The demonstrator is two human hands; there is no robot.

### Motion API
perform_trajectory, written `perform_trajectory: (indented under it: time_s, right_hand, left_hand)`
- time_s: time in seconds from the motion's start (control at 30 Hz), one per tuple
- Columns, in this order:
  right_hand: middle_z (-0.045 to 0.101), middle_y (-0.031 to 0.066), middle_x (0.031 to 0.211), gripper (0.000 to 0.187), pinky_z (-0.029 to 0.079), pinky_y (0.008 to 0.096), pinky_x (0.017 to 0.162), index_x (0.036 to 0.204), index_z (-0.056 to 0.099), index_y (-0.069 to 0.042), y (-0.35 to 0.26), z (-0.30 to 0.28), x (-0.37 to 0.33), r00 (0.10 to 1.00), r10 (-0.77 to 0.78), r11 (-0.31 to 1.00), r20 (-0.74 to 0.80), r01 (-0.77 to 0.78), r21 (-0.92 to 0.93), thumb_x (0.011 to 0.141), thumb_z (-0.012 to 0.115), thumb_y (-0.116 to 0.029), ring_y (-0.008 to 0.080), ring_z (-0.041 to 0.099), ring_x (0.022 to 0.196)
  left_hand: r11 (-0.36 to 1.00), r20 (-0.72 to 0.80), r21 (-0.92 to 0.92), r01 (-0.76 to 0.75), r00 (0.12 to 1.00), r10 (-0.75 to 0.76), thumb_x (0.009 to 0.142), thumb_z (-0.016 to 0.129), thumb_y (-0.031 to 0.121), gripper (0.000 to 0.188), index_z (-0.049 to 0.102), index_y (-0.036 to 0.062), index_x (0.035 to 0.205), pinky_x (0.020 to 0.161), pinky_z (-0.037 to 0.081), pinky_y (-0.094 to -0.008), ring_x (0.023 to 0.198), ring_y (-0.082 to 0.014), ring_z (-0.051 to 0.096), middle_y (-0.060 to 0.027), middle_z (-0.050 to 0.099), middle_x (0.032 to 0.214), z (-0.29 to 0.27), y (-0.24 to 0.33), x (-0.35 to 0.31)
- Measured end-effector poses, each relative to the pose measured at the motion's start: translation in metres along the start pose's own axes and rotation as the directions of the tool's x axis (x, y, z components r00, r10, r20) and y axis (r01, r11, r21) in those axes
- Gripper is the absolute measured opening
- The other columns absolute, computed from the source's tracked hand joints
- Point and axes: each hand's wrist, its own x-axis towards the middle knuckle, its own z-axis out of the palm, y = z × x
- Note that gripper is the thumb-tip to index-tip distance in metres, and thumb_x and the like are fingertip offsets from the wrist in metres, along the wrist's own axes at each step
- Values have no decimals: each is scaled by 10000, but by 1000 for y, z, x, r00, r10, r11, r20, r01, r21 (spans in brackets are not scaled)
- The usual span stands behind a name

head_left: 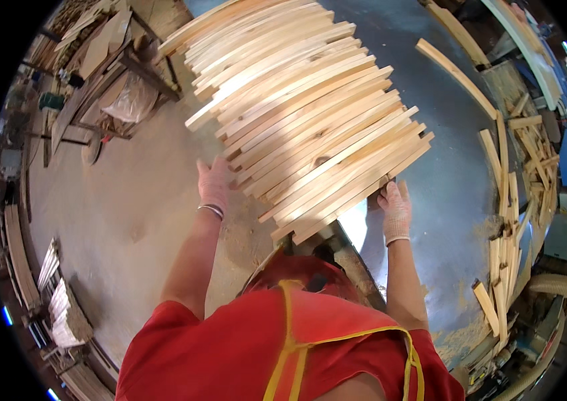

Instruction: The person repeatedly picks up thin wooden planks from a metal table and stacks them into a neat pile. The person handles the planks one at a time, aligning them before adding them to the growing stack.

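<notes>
A row of pale wooden slats (317, 134) lies side by side in front of me, their ends uneven. My left hand (215, 183), in a light glove, is at the left ends of the nearer slats. Its fingers are apart, with some tips hidden against the wood. Beyond the right ends of the nearest slats, my right hand (396, 212), gloved too, rests low with its fingers stretched forward and nothing visible in it. A small dark patch shows by its fingertips; I cannot tell what it is.
A smooth blue-grey tabletop (444, 220) extends under and right of the slats. Loose wood strips (512, 234) are heaped along its right side. At the upper left stands a wooden bench (106, 73) with boards and a plastic bag. A ribbed hose (559, 287) lies at the far right.
</notes>
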Motion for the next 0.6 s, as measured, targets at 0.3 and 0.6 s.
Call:
perform_trajectory:
  time_s: [0.3, 0.6]
  right_hand:
    - [538, 186, 1564, 782, 422, 374, 1185, 1632, 349, 84, -42, -33, 22, 975, -181, 939, -126, 133, -316, 1048, 679, -319, 281, 550, 1382]
    - [637, 146, 1420, 692, 489, 356, 1096, 1515, 504, 109, -84, -61, 59, 988, 95, 902, 125, -32, -430, 1056, 678, -379, 227, 614, 1249]
  left_hand:
    - [851, 751, 453, -266, 629, -203, 945, 692, 417, 434, 683, 29, 1138, 955, 562, -418, 1068, -283, 705, -147, 731, 1112, 12, 49, -102]
    - [588, 615, 690, -422, 770, -169, 877, 691, 605, 764, 636, 20, 1366, 1056, 531, -491, 1213, -415, 668, -265, 671, 1311, 224, 110, -4]
